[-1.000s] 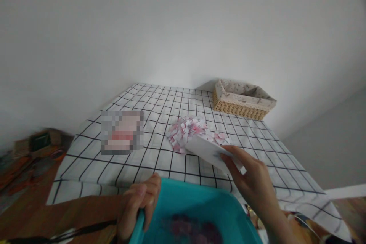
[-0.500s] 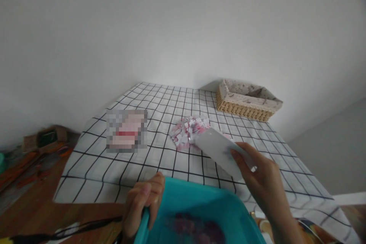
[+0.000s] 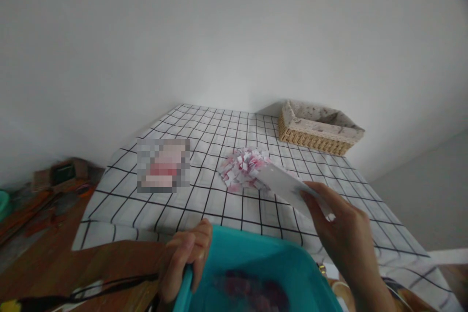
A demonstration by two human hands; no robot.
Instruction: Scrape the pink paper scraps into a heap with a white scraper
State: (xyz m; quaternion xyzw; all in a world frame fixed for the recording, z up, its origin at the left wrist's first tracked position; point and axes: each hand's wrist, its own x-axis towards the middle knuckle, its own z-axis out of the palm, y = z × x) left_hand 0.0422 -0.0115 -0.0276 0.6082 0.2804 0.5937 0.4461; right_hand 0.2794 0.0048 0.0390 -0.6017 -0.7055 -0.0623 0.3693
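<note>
My left hand (image 3: 190, 256) is closed round the left rim of a teal plastic bin (image 3: 252, 243) at the table's near edge. Dark reddish things (image 3: 252, 290), too blurred to name, lie at the bin's bottom. Between the thumb and fingers of my right hand (image 3: 340, 224) is a flat white board (image 3: 287, 187) with a small hole near the grip. It slants down to the left, and its far end meets the right side of a heap of pink and white paper scraps (image 3: 241, 168), covering part of it.
A wicker basket (image 3: 314, 139) with a printed cloth lining stands at the back right of the checked tablecloth (image 3: 204, 151). A pixelated pinkish item (image 3: 163, 165) lies on the left. Dark cables (image 3: 120, 282) and boxes (image 3: 62, 175) are lower left, near the wooden floor.
The board has tipped flatter and moved slightly right along with my right hand, its end still at the scraps. My left hand keeps its hold on the bin.
</note>
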